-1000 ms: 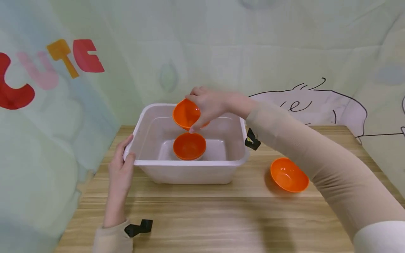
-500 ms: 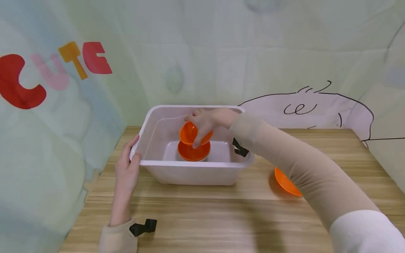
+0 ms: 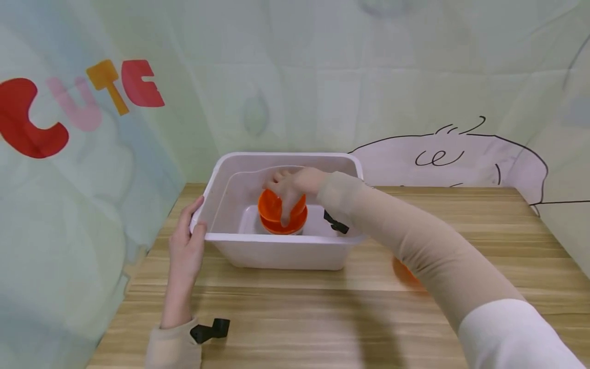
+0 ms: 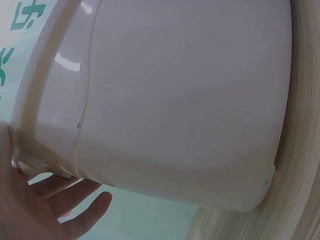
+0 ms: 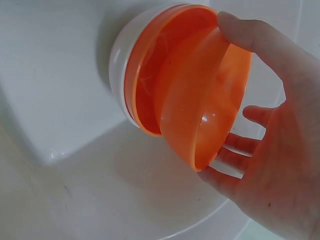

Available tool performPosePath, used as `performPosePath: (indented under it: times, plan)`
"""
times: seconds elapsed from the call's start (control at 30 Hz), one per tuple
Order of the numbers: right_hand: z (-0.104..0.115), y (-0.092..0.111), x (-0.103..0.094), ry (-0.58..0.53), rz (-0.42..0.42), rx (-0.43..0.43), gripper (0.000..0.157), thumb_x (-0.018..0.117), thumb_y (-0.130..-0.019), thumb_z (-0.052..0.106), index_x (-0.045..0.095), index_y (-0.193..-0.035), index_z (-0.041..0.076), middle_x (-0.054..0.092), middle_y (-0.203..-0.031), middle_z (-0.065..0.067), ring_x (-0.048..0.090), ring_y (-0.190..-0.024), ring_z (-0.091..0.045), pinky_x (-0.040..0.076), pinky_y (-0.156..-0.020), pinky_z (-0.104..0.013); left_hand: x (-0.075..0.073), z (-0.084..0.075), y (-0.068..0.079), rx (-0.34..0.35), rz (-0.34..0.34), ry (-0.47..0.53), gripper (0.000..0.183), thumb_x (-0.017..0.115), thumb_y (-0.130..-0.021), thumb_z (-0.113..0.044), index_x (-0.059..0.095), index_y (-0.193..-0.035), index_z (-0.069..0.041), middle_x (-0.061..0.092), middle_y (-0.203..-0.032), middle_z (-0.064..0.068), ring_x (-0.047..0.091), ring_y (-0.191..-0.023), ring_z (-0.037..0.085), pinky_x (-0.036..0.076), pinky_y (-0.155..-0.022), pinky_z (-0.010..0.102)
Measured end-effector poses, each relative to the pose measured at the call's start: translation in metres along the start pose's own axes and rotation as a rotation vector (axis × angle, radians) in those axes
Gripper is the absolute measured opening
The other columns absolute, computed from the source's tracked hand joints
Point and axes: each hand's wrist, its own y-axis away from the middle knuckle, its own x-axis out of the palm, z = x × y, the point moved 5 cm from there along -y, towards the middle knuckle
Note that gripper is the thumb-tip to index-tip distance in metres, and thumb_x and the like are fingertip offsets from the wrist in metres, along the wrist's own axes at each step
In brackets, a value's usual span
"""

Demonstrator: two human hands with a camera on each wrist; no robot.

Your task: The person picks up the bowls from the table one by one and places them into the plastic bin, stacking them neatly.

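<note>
A white plastic basin stands on the table, and my left hand grips its left rim, thumb on the near side. In the left wrist view the outer wall of the basin fills most of the picture beside the fingers. Inside the basin my right hand holds an orange bowl by the rim, thumb on one edge and fingertips on the opposite one. Tilted, this bowl sits partly within a second orange bowl, which is nested in a white bowl on the basin floor.
Another orange bowl lies on the wooden table right of the basin, mostly hidden by the right sleeve. A printed cloth backdrop hangs close behind the basin and along the left side.
My right hand has lowered its orange bowl from the basin's back rim height into the lower orange bowl. The right sleeve now covers more of the bowl on the table. My left hand keeps its grip.
</note>
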Motion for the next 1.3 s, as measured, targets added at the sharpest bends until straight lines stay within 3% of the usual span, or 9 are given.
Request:
performPosePath:
  times: [0.17,0.67,0.9,1.3]
  plan:
    - [0.000,-0.003,0.008,0.030,0.028,-0.007,0.103,0.073,-0.075,0.046,0.010,-0.155,0.027,0.007,-0.160,-0.007,0.009,-0.146,-0.027,0.038,-0.108,-0.042,0.001,-0.001,0.001,0.002,0.006,0.010,0.049,0.041,-0.097,-0.015,0.046,-0.142,-0.031,0.047,-0.147,-0.001,0.047,-0.127,0.022,0.040,-0.098,0.041]
    - [-0.004,-0.004,0.021,0.040,0.028,-0.022,0.103,0.076,-0.075,0.045,0.014,-0.154,0.025,0.014,-0.155,-0.008,0.016,-0.142,-0.027,0.039,-0.107,-0.042,0.007,-0.002,-0.001,0.004,-0.006,0.011,0.049,0.041,-0.096,-0.014,0.047,-0.141,-0.034,0.049,-0.146,-0.003,0.049,-0.127,0.020,0.042,-0.098,0.043]
    - [-0.005,-0.005,0.023,0.022,0.001,-0.043,0.103,0.078,-0.073,0.045,0.019,-0.154,0.023,0.024,-0.148,-0.007,0.022,-0.138,-0.026,0.039,-0.105,-0.041,0.008,-0.003,-0.001,0.005,0.003,0.025,0.049,0.040,-0.097,-0.015,0.046,-0.141,-0.034,0.048,-0.146,-0.002,0.048,-0.127,0.020,0.041,-0.099,0.046]
    - [-0.005,0.007,0.012,-0.003,-0.025,-0.049,0.100,0.074,-0.074,0.049,0.018,-0.154,0.025,0.017,-0.158,-0.003,0.016,-0.144,-0.026,0.032,-0.112,-0.046,0.002,-0.002,0.000,0.005,-0.006,0.012,0.047,0.039,-0.098,-0.017,0.045,-0.141,-0.035,0.048,-0.146,-0.005,0.048,-0.127,0.018,0.042,-0.096,0.035]
